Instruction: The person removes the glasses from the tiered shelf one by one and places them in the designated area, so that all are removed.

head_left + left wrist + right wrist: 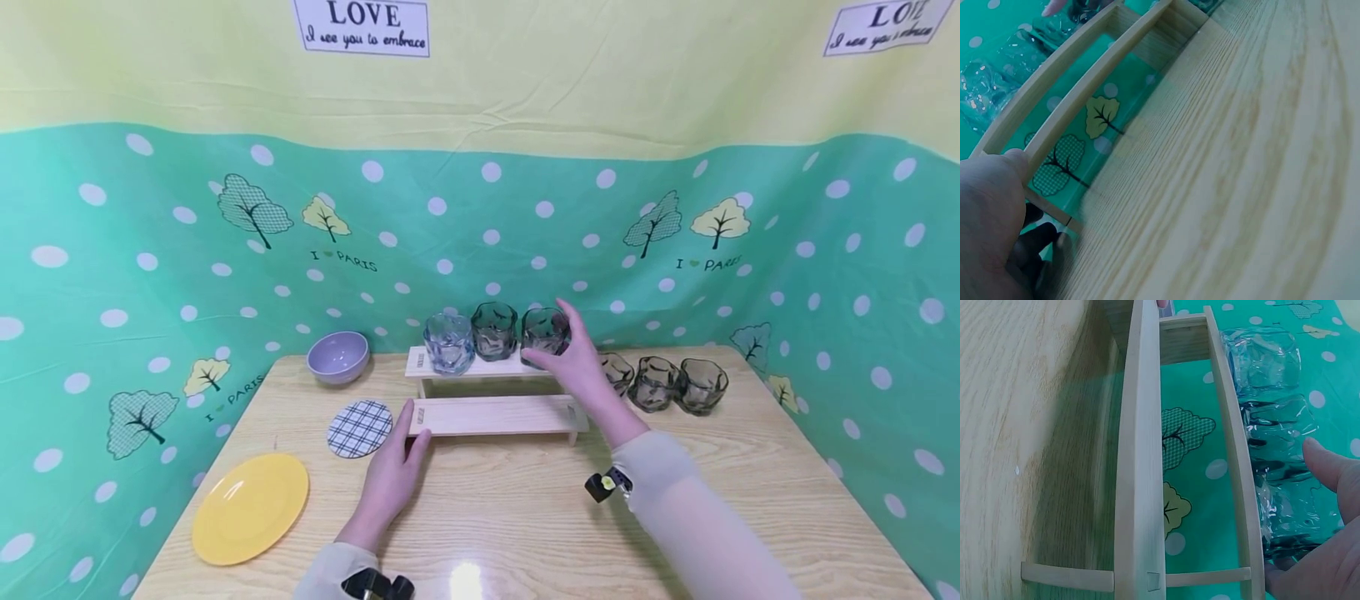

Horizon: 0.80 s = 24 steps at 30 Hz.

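Observation:
A two-step wooden rack (498,417) stands at the back of the table. Its upper step carries a bluish glass (449,346) on the left and a dark grey glass (493,332) in the middle. At the right end stands another grey glass (542,332), held between the thumb and fingers of my right hand (581,371). In the right wrist view this glass (1288,509) sits at the end of the row, partly behind the hand. My left hand (393,467) grips the left end of the lower step, thumb at its front edge.
Three brownish glasses stand right of the rack, among them a middle glass (654,385) and a right glass (701,387). A purple bowl (338,358), a checked coaster (360,429) and a yellow plate (251,508) lie to the left. A dotted curtain (487,225) hangs behind the table.

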Tool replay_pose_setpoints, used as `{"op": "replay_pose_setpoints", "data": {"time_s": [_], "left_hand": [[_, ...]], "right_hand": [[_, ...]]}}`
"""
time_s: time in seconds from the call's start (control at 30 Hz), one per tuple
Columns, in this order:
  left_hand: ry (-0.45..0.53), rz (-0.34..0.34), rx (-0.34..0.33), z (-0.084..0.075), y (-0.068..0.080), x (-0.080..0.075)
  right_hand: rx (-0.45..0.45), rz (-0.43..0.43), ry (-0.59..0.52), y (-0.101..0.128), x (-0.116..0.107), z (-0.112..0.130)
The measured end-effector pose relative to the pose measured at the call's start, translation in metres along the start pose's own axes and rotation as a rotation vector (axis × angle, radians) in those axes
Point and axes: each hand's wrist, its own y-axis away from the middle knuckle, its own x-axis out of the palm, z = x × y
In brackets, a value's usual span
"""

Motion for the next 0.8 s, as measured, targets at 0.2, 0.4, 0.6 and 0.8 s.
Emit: {"op": "replay_pose_setpoints", "data": {"time_s": [0.2,0.4,0.6,0.8], "left_hand": [[-0.004,0.000,-0.004,-0.0010,-0.0001,-0.0002],[-0.011,-0.001,-0.003,-0.0013,0.0004,-0.0002],[-0.010,-0.004,-0.001,-0.0012,0.0001,-0.0005],[-0.014,-0.003,0.001,-0.0009,0.0001,-0.0005]], "right_hand": [[0.007,-0.004,-0.003,-0.0009,0.0019,0.0006],[0.013,-0.006,0.002,-0.0009,0.0024,0.0024],[0.031,-0.010,0.011,-0.0008,0.0028,0.0045],[0.044,-0.018,0.018,-0.0020,0.0028,0.0059]]}}
